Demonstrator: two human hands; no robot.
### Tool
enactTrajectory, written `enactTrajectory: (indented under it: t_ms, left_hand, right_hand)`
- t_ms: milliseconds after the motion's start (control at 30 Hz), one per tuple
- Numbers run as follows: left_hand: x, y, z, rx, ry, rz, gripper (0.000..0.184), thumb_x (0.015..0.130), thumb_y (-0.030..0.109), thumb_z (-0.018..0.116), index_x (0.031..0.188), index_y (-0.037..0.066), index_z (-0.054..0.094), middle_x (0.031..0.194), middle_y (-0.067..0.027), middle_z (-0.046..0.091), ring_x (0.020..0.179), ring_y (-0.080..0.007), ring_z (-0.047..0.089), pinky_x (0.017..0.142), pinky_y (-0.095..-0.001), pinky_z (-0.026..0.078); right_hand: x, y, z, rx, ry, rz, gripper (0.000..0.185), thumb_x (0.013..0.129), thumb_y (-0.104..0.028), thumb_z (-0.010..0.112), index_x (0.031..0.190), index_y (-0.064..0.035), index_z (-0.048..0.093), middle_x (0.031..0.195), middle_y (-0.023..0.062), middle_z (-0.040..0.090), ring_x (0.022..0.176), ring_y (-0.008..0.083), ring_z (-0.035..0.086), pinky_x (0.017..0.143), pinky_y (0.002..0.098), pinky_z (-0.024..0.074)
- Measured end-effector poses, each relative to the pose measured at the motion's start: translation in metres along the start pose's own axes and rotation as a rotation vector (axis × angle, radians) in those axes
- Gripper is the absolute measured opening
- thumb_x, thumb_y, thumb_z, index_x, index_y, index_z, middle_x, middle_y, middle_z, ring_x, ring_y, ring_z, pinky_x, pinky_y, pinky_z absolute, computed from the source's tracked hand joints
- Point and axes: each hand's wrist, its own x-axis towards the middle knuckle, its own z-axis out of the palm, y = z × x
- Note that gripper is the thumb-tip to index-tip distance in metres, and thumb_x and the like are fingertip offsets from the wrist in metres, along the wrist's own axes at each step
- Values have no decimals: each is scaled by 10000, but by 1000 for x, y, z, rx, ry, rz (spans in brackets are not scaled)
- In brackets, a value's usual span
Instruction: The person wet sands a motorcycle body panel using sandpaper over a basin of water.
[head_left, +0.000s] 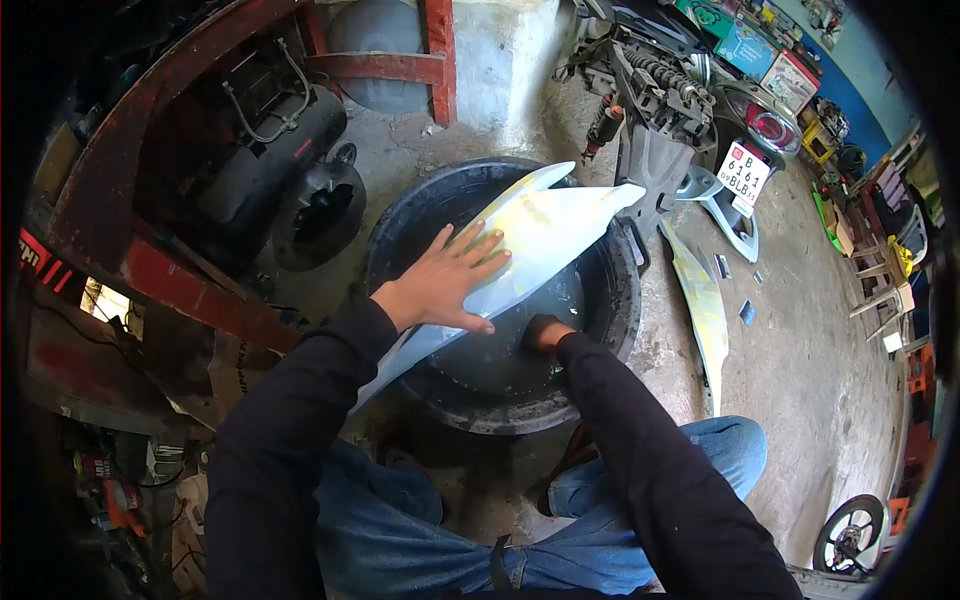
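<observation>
Right over a big black tub [470, 418], a left hand [447, 281] lies on a long white and yellow panel [545, 235].

The left hand has its fingers spread wide, flat on top of the panel, near the middle of the frame. The panel slants across the tub, from the lower left of it up to the upper right. The right hand [546, 333] is down in the tub, just right of the middle of the frame, in cloudy water [490, 350]. Its fingers are hidden, so I cannot tell if they are open or closed. Right of the tub, one more yellow and white panel piece [702, 305] lies on the gray floor [800, 380]. At the upper right is a white number plate [743, 174].
</observation>
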Motion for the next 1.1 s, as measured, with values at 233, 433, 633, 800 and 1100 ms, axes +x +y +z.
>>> enactTrajectory:
  t_ms: [233,433,633,800,1100]
  left_hand:
    - [-11,1,2,-3,33,28,1083,770,769,640,1562,88,353,1635,-202,275,1542,-403,148,1193,-651,161]
    - [-17,1,2,31,60,-51,1124,772,799,606,1546,25,351,1616,-220,307,1531,-423,175,1190,-652,167]
    - [-13,14,-8,-50,-9,32,1080,787,763,628,1554,54,353,1611,-216,323,1528,-424,185,1195,-643,158]
    - [-17,14,-21,-26,-129,-265,1215,712,723,737,1601,61,241,1625,-303,198,1522,-476,151,1198,-625,202]
    - [-27,22,22,-691,92,-706,1558,559,516,940,1520,-180,-70,1583,-408,136,1494,-465,244,1217,-423,273]
  right_hand:
    - [-97,-7,-62,1242,-25,126,268,858,-209,661,1081,-70,709,1109,73,687,943,273,684,701,482,601]
    - [-187,-39,-180,1408,102,-100,428,845,-197,611,1245,-46,583,1099,67,584,980,234,604,648,457,610]
    - [-199,-87,-250,1207,458,-410,246,945,-101,575,1146,11,663,1025,31,658,913,142,647,763,347,611]
    - [-176,-99,-238,885,737,-489,285,883,-126,602,1086,20,739,878,122,744,848,184,689,825,343,537]
    - [-131,-95,-139,108,1306,-427,287,892,-138,621,1140,-29,716,1181,175,681,1155,360,630,1013,414,494]
